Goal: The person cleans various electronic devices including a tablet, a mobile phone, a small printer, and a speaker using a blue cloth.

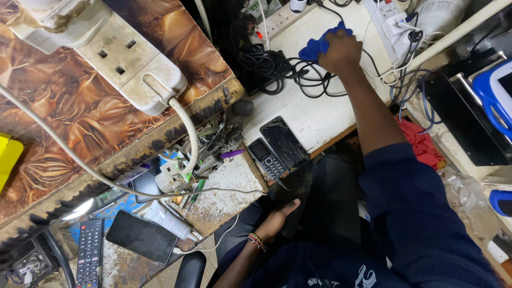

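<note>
My right hand [341, 52] reaches far across the white worktop [309, 114] and is shut on a blue cloth [314, 47], pressed down among black cables [277, 66]. My left hand [277, 218] rests low by my lap, fingers loosely curled against a dark flat object [298, 194] that may be a phone or a glass panel; I cannot tell if it grips it. A black smartphone [284, 143] and a small keypad phone [268, 158] lie side by side on the worktop's near edge.
A white power strip [128, 64] sits on a brown patterned shelf at left. Below lie a remote [89, 253], another smartphone [141, 236], and a heap of small tools [205, 146]. Chargers and cables [400, 58] crowd the right. A red cloth [424, 144] lies by my arm.
</note>
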